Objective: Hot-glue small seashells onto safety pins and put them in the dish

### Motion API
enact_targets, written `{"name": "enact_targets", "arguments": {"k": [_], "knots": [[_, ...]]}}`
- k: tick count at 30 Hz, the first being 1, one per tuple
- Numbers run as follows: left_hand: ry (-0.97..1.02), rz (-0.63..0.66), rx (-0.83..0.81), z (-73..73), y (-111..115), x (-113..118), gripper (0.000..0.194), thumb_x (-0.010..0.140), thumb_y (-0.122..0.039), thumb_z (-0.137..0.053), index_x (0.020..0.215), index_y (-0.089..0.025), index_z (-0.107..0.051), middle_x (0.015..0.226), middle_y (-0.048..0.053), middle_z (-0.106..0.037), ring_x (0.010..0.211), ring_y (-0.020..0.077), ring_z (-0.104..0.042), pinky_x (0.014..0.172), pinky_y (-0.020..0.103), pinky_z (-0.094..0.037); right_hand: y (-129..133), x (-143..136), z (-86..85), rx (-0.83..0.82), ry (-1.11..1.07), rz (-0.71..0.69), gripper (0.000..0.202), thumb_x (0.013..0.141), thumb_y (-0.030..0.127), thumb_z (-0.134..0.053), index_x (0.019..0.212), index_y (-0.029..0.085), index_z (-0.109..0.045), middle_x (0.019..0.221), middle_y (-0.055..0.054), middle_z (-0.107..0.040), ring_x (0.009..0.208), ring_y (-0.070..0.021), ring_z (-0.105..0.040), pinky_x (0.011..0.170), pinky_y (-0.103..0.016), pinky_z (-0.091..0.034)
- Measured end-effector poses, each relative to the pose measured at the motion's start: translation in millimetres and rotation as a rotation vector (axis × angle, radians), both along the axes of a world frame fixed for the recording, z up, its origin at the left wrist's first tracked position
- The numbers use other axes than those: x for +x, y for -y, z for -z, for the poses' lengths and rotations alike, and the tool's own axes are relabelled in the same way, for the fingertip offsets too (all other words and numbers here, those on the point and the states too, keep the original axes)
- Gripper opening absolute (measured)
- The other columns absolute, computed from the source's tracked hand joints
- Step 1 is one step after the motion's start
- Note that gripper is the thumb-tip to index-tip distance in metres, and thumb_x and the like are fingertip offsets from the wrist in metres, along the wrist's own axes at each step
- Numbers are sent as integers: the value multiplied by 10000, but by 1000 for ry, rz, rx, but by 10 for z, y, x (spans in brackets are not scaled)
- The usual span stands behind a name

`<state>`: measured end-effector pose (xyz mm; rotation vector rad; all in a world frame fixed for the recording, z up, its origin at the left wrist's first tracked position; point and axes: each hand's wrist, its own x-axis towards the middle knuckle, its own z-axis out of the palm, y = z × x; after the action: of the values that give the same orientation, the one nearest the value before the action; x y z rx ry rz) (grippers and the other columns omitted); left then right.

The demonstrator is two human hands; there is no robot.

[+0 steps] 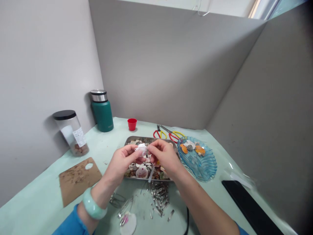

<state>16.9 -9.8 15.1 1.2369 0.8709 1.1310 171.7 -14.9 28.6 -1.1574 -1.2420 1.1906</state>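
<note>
My left hand [121, 160] pinches a small white piece with pinkish marks [141, 148], possibly a shell, between thumb and fingers. My right hand [166, 158] has its thumb and forefinger closed at the right edge of this piece. A pale translucent strip [151, 174] hangs below the right fingers; whether they hold it I cannot tell. Both hands are over a metal tray [129, 178] filled with shells and small stones, among them a pale scallop-like shell [142, 171]. In front of the tray lies a pile of safety pins [160, 195].
Right of the tray, a blue glass plate [204, 166] bears orange and white pieces. Scissors [175, 134] lie behind. Leftward are a red cup [132, 124], green bottle [103, 116], lidded jar [73, 132] and brown board [78, 182]. A black flat object [249, 205] lies at right.
</note>
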Motion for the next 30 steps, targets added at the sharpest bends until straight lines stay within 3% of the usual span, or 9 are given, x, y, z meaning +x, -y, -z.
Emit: {"name": "enact_targets", "arguments": {"k": [13, 30], "knots": [[44, 15, -24, -24, 11, 10, 258, 726, -307, -664, 931, -155, -632, 788, 54, -687, 672, 167, -637, 631, 283, -494, -16, 36, -22, 51, 11, -51, 169, 714, 304, -631, 797, 188, -540, 532, 62, -547, 418, -78, -507, 380, -173, -394], [9, -28, -16, -31, 13, 3, 233, 719, -325, -666, 856, -137, -691, 726, 53, -684, 643, 160, -603, 618, 270, -476, -7, 19, 42, 110, 61, -57, 138, 729, 299, -619, 727, 185, -541, 542, 59, -533, 421, -71, -487, 397, -180, -401]]}}
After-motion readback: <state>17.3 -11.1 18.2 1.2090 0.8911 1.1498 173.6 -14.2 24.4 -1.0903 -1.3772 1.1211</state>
